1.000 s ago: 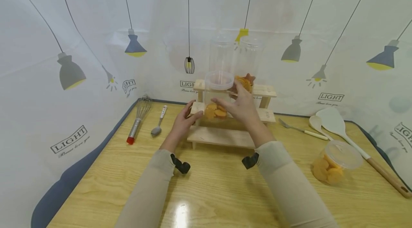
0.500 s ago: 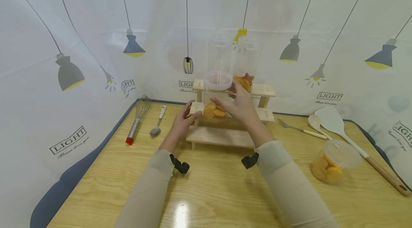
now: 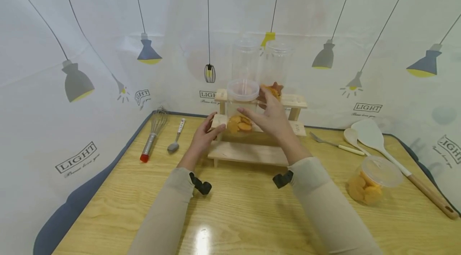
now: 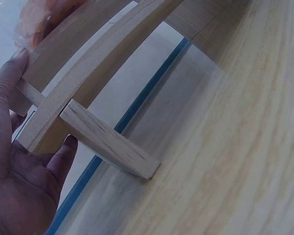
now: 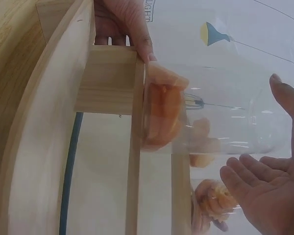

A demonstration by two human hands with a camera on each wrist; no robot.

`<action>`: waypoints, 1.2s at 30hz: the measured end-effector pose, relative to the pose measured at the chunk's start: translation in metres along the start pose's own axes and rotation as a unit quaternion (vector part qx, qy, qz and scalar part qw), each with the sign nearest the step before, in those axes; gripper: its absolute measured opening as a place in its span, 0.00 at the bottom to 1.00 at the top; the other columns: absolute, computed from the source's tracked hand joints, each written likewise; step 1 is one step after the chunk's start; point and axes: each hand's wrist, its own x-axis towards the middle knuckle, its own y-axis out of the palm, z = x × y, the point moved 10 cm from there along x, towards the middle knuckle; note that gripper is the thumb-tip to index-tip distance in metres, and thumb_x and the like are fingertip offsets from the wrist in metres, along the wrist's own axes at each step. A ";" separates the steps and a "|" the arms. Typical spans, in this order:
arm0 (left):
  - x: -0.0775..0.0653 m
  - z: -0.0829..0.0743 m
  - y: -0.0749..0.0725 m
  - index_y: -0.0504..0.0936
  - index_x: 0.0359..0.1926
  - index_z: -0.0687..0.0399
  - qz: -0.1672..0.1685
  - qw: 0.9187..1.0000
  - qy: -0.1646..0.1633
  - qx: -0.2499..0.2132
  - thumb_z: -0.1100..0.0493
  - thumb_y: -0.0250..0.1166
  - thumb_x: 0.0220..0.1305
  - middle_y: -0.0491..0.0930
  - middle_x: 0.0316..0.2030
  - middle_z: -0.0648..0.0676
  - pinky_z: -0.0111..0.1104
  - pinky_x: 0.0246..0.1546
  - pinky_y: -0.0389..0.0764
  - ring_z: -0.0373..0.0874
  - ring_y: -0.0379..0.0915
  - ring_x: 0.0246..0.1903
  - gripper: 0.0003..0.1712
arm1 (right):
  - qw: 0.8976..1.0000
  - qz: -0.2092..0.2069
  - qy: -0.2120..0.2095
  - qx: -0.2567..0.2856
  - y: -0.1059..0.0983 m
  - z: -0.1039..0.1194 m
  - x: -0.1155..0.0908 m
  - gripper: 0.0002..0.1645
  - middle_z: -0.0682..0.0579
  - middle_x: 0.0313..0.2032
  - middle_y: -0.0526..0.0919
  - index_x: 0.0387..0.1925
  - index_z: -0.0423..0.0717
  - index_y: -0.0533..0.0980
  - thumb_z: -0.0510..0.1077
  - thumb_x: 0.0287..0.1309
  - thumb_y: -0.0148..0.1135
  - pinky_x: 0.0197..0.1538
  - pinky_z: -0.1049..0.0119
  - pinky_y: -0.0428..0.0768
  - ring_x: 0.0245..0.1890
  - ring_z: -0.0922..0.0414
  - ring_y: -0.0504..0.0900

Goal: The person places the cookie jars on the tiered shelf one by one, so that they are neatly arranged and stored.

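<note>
A clear lidded jar (image 3: 243, 91) with orange slices at its bottom stands at the left end of the middle shelf of a three-step wooden rack (image 3: 248, 153). My left hand (image 3: 203, 137) grips that shelf's end; in the left wrist view, the thumb of the left hand (image 4: 14, 156) lies on top and fingers are underneath. Beside the jar is my right hand (image 3: 274, 118), holding nothing. The right wrist view shows the right hand (image 5: 264, 188) spread with a gap between it and the jar (image 5: 225, 110).
Two tall clear jars, a left one (image 3: 245, 61) and a right one (image 3: 280, 61), stand on the top shelf. Rightward on the table are another jar (image 3: 365, 191), a fork (image 3: 336, 144), a spoon (image 3: 353, 139) and a spatula (image 3: 371, 137). Leftward lie a whisk (image 3: 153, 137) and a spoon (image 3: 176, 139).
My right hand has shifted slightly rightward relative to the jar, its thumb now farther off the jar's front. My left hand keeps its grip on the shelf end.
</note>
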 end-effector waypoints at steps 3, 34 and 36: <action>-0.006 -0.009 0.003 0.54 0.79 0.32 0.008 1.000 -0.009 -0.001 0.42 0.66 0.68 0.48 0.78 0.58 0.51 0.62 0.72 0.55 0.62 0.70 0.44 | 1.000 0.009 0.022 -0.012 -0.009 -0.003 -0.006 0.62 0.48 0.69 0.70 0.77 0.49 0.56 0.72 0.50 0.71 0.66 0.54 0.72 0.67 0.49 0.71; 0.003 0.004 0.005 0.55 0.77 0.24 -0.005 1.000 -0.009 0.004 0.36 0.68 0.64 0.48 0.79 0.53 0.48 0.59 0.74 0.51 0.62 0.70 0.46 | 0.978 -0.122 0.148 -0.077 -0.226 -0.199 -0.247 0.52 0.47 0.72 0.59 0.79 0.62 0.50 0.41 0.63 0.69 0.64 0.68 0.68 0.68 0.52 0.64; 0.002 0.005 0.001 0.56 0.77 0.25 -0.009 1.000 -0.005 0.007 0.35 0.68 0.63 0.48 0.78 0.52 0.48 0.60 0.74 0.52 0.63 0.70 0.46 | 0.981 -0.117 0.155 -0.004 -0.216 -0.214 -0.250 0.54 0.52 0.68 0.62 0.78 0.62 0.49 0.36 0.61 0.69 0.54 0.83 0.67 0.63 0.62 0.66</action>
